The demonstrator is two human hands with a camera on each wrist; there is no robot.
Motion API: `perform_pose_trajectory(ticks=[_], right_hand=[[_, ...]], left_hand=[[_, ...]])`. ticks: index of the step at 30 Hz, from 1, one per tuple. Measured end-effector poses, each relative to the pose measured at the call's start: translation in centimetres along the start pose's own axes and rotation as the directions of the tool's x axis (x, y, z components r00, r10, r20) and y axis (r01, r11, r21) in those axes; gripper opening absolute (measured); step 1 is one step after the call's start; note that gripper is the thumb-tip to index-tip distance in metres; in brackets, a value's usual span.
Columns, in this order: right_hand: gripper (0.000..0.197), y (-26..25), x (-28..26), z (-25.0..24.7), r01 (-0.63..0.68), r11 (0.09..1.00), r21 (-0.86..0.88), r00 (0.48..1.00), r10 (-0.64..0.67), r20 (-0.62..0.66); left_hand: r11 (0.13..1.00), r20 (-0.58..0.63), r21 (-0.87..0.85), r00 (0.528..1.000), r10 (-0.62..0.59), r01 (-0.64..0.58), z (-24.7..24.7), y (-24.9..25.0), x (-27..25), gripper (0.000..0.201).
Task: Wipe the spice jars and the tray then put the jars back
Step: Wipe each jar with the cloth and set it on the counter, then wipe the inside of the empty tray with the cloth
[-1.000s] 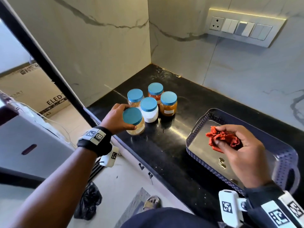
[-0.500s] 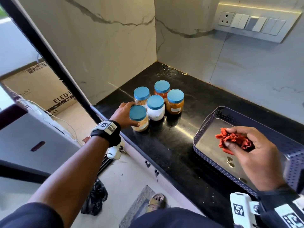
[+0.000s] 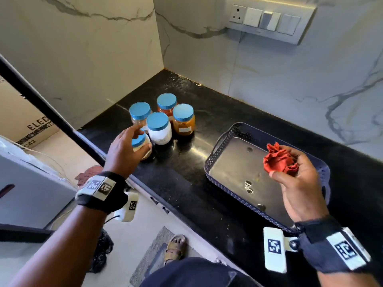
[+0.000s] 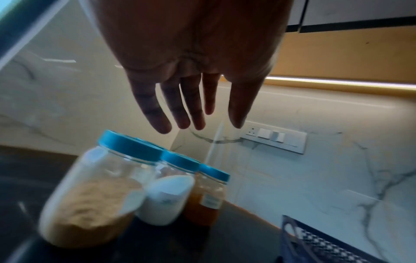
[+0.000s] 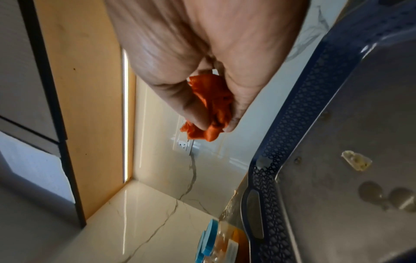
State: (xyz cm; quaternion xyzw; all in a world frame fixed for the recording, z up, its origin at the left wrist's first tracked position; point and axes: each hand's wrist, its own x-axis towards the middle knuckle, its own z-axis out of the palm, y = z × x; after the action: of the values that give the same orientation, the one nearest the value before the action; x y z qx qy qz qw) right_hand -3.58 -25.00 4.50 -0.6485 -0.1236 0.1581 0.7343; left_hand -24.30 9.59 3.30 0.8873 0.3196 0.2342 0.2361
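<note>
Head view: five blue-lidded spice jars (image 3: 161, 121) stand clustered on the black desk (image 3: 186, 183), and the left hand (image 3: 126, 150) hovers with straight, spread fingers over the nearest jar (image 3: 143, 147), holding nothing. The right hand (image 3: 294, 183) is curled round a crumpled red cloth (image 3: 277, 160) above the perforated blue tray (image 3: 213, 158), which sits on the desk well apart from the jars.

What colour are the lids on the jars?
The lids are blue, on all five jars; the head view shows them best.
</note>
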Motion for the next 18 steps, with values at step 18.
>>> perform_pose_trajectory(ticks=[18], right_hand=[[0.025,-1.6,0.4,-9.0,-0.077,0.986,-0.146,0.952,0.030,-0.304]], left_hand=[[0.973,0.605,-0.073,0.765,0.219,-0.220,12.5,16.4,8.4,0.039]])
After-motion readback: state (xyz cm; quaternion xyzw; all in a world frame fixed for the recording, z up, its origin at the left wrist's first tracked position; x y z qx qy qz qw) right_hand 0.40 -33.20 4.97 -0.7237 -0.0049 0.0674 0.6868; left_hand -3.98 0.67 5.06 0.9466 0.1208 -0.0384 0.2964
